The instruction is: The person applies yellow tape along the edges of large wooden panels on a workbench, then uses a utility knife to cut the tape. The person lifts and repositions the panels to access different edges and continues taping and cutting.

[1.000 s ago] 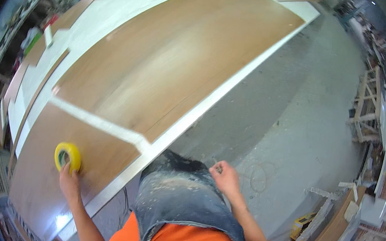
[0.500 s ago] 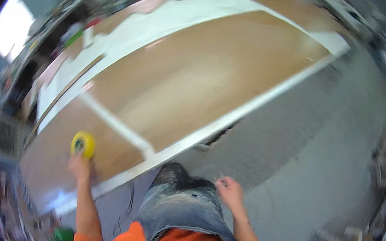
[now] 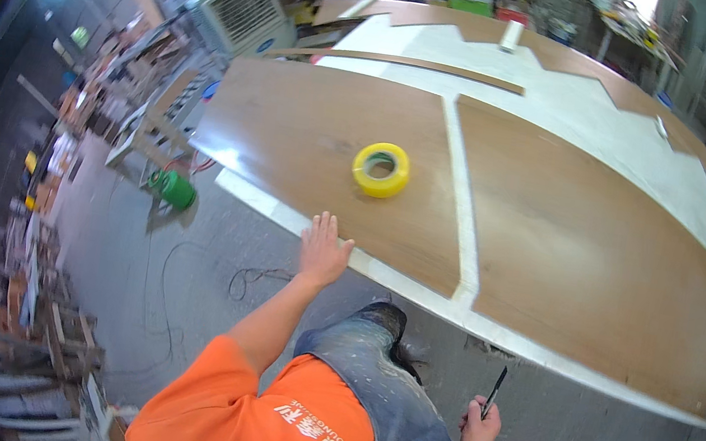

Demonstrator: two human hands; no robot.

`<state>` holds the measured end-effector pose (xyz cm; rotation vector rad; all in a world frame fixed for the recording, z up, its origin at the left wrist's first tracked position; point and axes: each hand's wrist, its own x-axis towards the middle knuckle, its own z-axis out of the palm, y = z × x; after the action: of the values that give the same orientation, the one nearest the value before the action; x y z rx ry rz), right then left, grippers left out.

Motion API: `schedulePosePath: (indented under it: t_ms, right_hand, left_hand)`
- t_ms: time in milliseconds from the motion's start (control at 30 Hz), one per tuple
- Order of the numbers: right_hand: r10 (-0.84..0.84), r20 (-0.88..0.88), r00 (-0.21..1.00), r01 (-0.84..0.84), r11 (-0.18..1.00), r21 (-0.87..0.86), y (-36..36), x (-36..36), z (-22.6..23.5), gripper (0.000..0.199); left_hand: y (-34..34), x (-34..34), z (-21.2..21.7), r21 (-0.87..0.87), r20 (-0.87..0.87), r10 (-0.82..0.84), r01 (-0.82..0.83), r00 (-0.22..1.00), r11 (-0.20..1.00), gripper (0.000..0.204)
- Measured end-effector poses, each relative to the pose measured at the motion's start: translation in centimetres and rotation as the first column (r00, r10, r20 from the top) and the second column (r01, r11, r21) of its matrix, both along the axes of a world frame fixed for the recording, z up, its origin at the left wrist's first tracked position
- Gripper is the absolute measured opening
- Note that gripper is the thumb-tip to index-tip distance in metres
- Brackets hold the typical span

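Note:
My left hand [image 3: 325,251] lies flat at the near white edge strip [image 3: 394,282] of a large board, fingers stretched out, holding nothing. Just beyond it, a roll of yellow tape [image 3: 394,185] rests flat on the brown panel [image 3: 294,125]. Off the board's near side, over the floor, my right hand [image 3: 480,429] is closed around a slim black tool [image 3: 495,391] with a pointed tip, a pen or a knife; I cannot tell which. A second brown panel [image 3: 585,255] lies beyond a white strip [image 3: 460,191] to the right.
A long wooden strip [image 3: 422,65] lies along the panel's far edge. White sheet [image 3: 588,114] and jagged-edged brown pieces [image 3: 569,59] are farther back. To the left stand an air cooler [image 3: 237,7] and a green gas cylinder [image 3: 174,189]; a cable [image 3: 248,278] trails on the floor.
The view has swung left. My left hand has let go of the tape roll, which now lies on the panel, and moved to the board's near edge. My right hand remains closed.

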<state>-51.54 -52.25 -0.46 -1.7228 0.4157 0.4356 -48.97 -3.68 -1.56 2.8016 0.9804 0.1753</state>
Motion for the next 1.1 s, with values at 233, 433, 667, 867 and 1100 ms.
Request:
schedulePosePath:
  t_ms: [233,433,667,867,1100]
  right_hand:
    - [0.169,-0.001,0.986,-0.169,0.984,0.064,6.3,3.0,3.1,0.017]
    - [0.232,-0.055,0.971,-0.224,0.968,0.117,15.0,3.4,6.5,0.015]
    - [0.303,-0.062,0.951,-0.296,0.949,0.109,30.6,1.8,7.9,0.020]
    - [0.260,-0.088,0.962,-0.236,0.948,0.215,47.5,-1.7,9.0,0.024]
    - [0.465,-0.174,0.868,-0.474,0.881,-0.009,61.5,-3.0,13.7,0.035]
  left_hand:
    - [8.9,-1.5,-0.8,-0.011,-0.055,0.237,-0.238,0.970,0.971,0.082]
    - [19.7,-2.5,0.0,-0.055,-0.070,0.328,-0.332,0.942,0.942,0.082]
    - [40.0,-4.8,-0.2,-0.002,-0.084,0.416,-0.418,0.905,0.909,0.083]
    - [58.8,-6.3,-0.1,-0.038,-0.073,0.459,-0.463,0.885,0.886,0.085]
    - [76.7,-12.8,-2.8,-0.075,0.065,0.669,-0.665,0.741,0.743,0.082]
